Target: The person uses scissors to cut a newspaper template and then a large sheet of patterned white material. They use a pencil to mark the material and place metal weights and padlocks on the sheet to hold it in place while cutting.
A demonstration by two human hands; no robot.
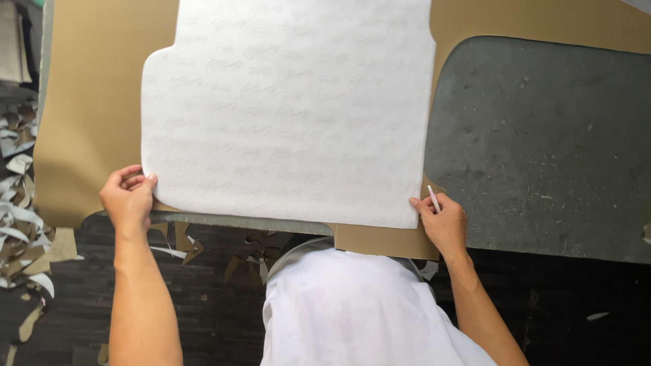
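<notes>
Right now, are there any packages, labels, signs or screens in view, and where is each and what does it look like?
No packages, labels, signs or screens show.
Nearest to one: the large white template sheet with rounded corners, lying on tan sheet material over a grey worktable, covered in faint grey repeated printing.
The left hand grips its lower left corner.
The right hand, holding a thin white marking pen, presses its lower right corner.

Grey worn table [542,149], dark floor [217,318], scattered offcuts [20,230]
</notes>
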